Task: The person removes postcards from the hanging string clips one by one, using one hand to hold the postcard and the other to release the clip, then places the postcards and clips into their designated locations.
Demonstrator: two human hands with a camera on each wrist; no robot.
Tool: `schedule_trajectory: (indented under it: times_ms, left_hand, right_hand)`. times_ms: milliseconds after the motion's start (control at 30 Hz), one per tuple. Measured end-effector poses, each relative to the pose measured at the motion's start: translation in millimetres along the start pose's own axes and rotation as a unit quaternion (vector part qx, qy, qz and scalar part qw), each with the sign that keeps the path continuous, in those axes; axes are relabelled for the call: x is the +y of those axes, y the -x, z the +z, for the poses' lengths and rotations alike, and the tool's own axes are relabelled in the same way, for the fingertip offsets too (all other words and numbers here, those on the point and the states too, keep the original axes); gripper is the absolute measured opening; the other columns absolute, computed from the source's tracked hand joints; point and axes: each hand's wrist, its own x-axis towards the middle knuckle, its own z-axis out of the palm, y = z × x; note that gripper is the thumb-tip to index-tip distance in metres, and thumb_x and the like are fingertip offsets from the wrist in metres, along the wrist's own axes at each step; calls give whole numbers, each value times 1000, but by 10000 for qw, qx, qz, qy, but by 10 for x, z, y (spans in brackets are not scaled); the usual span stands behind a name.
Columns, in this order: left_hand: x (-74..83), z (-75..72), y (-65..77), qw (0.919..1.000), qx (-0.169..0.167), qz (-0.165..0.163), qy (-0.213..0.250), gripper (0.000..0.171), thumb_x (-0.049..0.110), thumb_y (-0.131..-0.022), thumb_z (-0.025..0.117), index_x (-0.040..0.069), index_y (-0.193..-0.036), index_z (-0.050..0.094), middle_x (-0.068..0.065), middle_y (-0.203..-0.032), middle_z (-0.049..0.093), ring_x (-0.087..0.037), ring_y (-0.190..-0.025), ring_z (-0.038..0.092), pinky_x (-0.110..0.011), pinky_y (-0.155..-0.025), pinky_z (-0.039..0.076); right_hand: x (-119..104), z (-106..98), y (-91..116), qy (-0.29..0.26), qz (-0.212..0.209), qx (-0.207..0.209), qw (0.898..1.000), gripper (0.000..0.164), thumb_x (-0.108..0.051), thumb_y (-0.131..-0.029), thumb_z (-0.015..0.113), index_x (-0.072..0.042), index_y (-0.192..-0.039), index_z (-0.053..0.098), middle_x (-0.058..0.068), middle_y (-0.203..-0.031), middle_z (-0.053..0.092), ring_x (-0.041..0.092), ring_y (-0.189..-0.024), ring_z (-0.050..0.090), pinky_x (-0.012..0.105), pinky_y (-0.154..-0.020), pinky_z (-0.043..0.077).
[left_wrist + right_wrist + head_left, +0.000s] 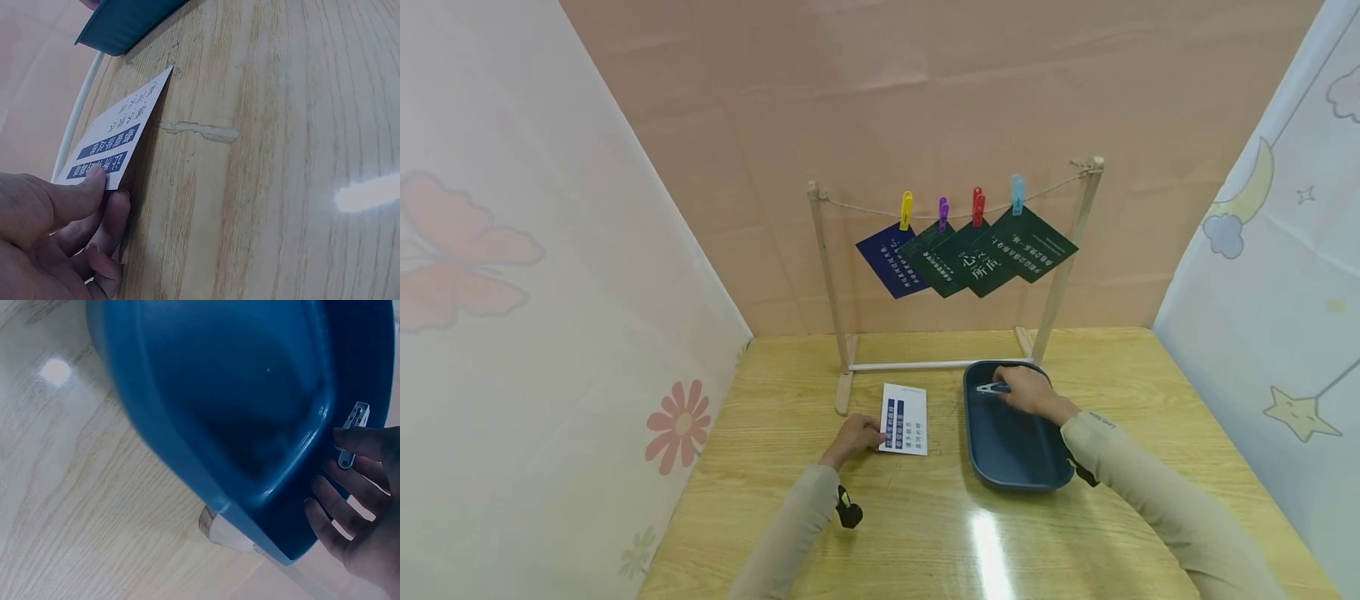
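Between thumb and fingers, my left hand (pixel 856 437) pinches the near left corner of a white card (pixel 912 417) printed with characters and two dark blue bands. In the left wrist view the card (pixel 115 128) tilts above the wood, with the thumb on its printed face. My right hand (pixel 1030 390) is over the far end of a dark blue tray (pixel 1015 458), holding a pale grey-blue clothespin (pixel 988 388). The right wrist view shows that clothespin (pixel 358 415) between thumb and index finger, the other fingers spread. Apart from it, the visible tray floor (pixel 250 381) is bare.
Behind the hands stands a wooden rack (pixel 829 283) with a string across it. Yellow (pixel 906 210), purple (pixel 943 213), red (pixel 978 208) and light blue (pixel 1017 196) clothespins hold overlapping dark cards (pixel 1041 242) there. Printed cloth walls (pixel 587 250) enclose the wooden table (pixel 917 533).
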Motion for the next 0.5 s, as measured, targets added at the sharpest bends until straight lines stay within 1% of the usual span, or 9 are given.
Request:
schedule_trajectory:
  times_ms: [233, 367, 500]
  left_hand:
    - [25, 14, 29, 9996, 55, -187, 200, 25, 3, -89, 72, -11, -109, 64, -10, -80, 69, -15, -68, 64, -32, -64, 54]
    - [29, 15, 35, 9993, 45, -194, 305, 27, 3, -89, 72, -12, -110, 63, -11, -83, 69, -17, -70, 65, -34, -65, 55]
    - [38, 4, 45, 9990, 26, -206, 402, 26, 2, -90, 71, -12, -110, 63, -13, -84, 70, -19, -71, 67, -35, -67, 56]
  right_hand:
    - [62, 40, -15, 76, 219, -150, 9996, 20, -8, -83, 75, -3, -101, 65, 9, -87, 67, 22, -71, 61, 45, -67, 53]
    - [87, 61, -18, 153, 319, -301, 9989, 19, -7, -84, 75, -4, -99, 64, 8, -84, 66, 20, -68, 59, 43, -64, 52]
    - [95, 72, -26, 263, 346, -348, 9985, 19, -7, -84, 75, -3, -99, 64, 9, -84, 66, 22, -70, 61, 44, -65, 52]
